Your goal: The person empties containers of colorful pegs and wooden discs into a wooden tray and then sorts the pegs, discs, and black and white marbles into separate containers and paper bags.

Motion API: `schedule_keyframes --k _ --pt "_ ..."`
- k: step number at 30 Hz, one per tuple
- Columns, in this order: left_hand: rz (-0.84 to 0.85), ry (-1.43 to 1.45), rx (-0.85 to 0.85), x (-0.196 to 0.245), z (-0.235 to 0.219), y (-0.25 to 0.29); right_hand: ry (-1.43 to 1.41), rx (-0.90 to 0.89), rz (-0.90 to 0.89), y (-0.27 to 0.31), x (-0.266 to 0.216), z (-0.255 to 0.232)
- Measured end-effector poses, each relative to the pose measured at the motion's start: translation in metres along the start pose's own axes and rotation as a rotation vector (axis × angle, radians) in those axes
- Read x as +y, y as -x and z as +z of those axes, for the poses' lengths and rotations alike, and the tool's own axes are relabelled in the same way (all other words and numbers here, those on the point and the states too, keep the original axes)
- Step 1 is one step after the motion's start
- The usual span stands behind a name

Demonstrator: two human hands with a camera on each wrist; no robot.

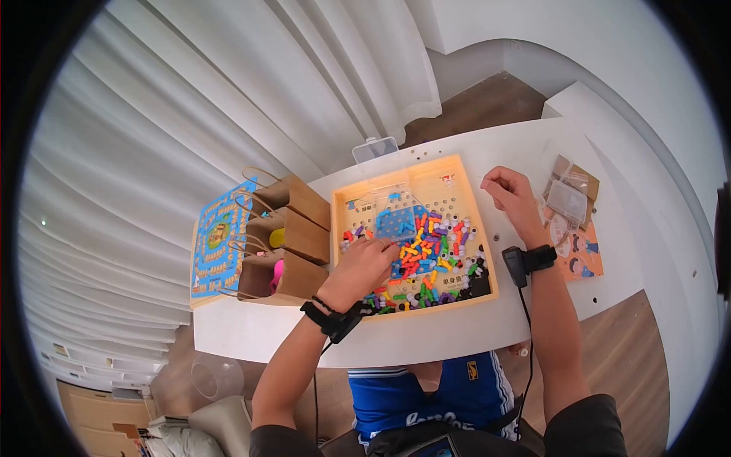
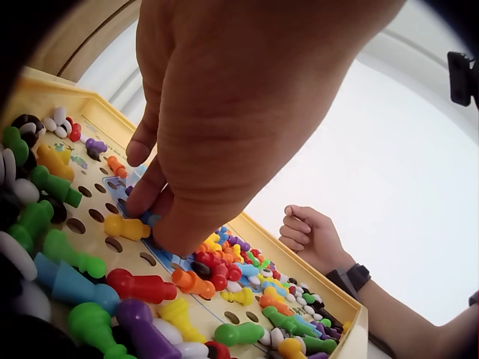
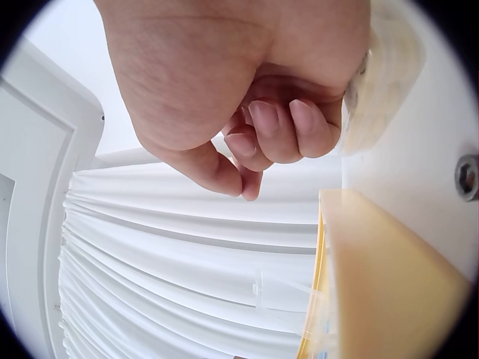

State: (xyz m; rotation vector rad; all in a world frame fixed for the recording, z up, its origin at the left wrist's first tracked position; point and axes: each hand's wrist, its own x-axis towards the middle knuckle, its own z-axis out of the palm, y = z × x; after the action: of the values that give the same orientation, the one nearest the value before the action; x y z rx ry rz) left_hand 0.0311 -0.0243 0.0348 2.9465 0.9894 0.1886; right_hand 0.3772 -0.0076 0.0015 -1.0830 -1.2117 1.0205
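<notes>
My left hand (image 1: 364, 268) reaches down over the shallow yellow-rimmed wooden game board (image 1: 493, 266). In the left wrist view its thumb and fingers pinch a small light-blue peg (image 2: 153, 221), mostly hidden by the fingers. Colourful pegs (image 1: 415, 266) lie heaped across the board, mixed with black and white pieces. Just beyond the left fingertips, a clear plastic box (image 1: 394, 199) with its lid raised stands on the board and holds several blue pegs (image 1: 403, 221). My right hand (image 1: 512, 196) hovers off the board's right edge, fingers curled and thumb against the index finger, with nothing visible in its grasp.
Several brown paper bags (image 1: 301, 232) stand left of the board, by a blue printed board (image 1: 221, 236). Clear plastic boxes (image 1: 567, 199) and an orange printed sheet (image 1: 582, 255) lie on the white table (image 1: 266, 335) at right. White curtains (image 1: 228, 91) hang behind.
</notes>
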Motion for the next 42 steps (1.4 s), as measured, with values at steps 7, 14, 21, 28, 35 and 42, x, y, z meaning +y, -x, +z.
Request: schedule_keyframes --k 7,14,21,28,35,42 --pt "-0.01 0.033 -0.003 -0.002 0.002 0.0 0.005 0.004 0.009 0.001 -0.001 0.001" --pt "-0.087 0.133 -0.029 -0.004 -0.005 -0.002 0.008 0.005 -0.001 0.001 -0.001 0.001" --pt "-0.263 0.368 0.196 -0.03 -0.028 -0.037 0.048 0.005 0.007 0.001 0.0 0.001" --pt "-0.056 0.199 0.12 0.006 -0.017 -0.045 0.035 0.01 -0.007 0.002 -0.005 0.002" --pt "0.042 0.063 0.065 0.019 -0.005 -0.042 0.05 0.003 0.006 0.001 -0.004 0.001" --pt "0.003 0.041 0.083 0.021 -0.007 -0.048 0.043 0.002 -0.013 0.001 -0.004 0.002"
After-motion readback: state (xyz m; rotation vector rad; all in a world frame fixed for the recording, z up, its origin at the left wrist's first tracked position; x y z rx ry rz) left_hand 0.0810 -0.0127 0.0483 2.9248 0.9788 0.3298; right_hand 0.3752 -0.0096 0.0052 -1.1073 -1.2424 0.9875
